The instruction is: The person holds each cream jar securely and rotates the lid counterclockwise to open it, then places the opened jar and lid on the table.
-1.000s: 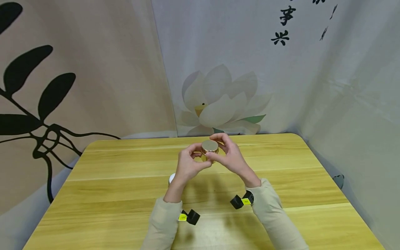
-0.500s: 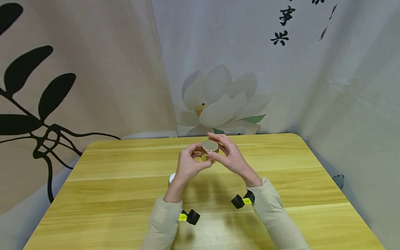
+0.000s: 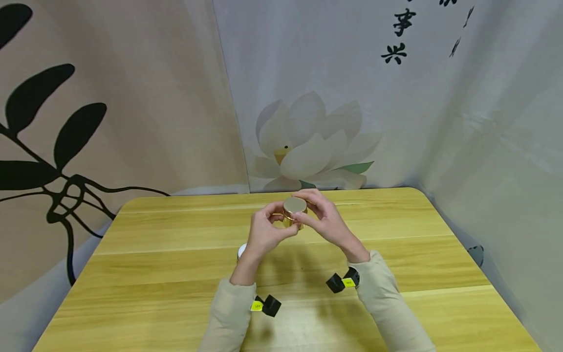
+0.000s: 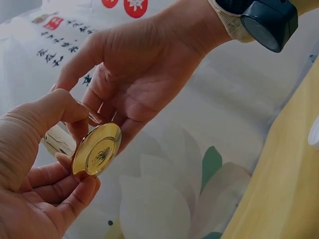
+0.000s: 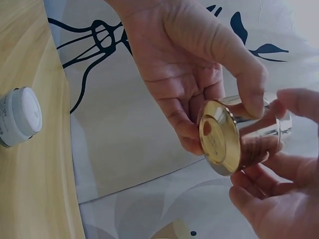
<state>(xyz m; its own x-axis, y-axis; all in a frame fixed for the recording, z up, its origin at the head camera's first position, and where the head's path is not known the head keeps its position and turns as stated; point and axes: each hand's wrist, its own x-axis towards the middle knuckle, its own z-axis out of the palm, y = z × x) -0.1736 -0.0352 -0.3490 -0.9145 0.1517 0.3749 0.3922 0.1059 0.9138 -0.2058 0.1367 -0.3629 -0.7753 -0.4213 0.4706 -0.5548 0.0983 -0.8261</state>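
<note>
Nearest the person, on a clock face centred on the held thing with twelve pointing away, pale sleeves (image 3: 233, 313) reach in from seven o'clock and from between four and five, each bearing a black wrist camera (image 3: 271, 306). Farther out at eight o'clock, partly behind the left wrist, a white-topped jar (image 5: 21, 117) stands on the wooden table (image 3: 145, 274); its top covers it, so its contents are hidden.

Beyond that, the gold container (image 3: 295, 204) is raised clear of the table, its long axis close to upright with the flat round top uppermost, though the exact tilt is hard to tell. Both hands touch it, so neither is nearer. From eight o'clock the left hand (image 3: 267, 232) holds the lower body between thumb and fingers; from about four the right hand (image 3: 324, 220) has thumb and fingers curled round the upper end. The flared base shows below the grip. The top is covered, and whatever is inside cannot be seen.

Past the table's far edge hangs cloth (image 3: 176, 98) printed with a lotus (image 3: 308, 137) just past twelve and dark characters (image 3: 396, 53) at one.
</note>
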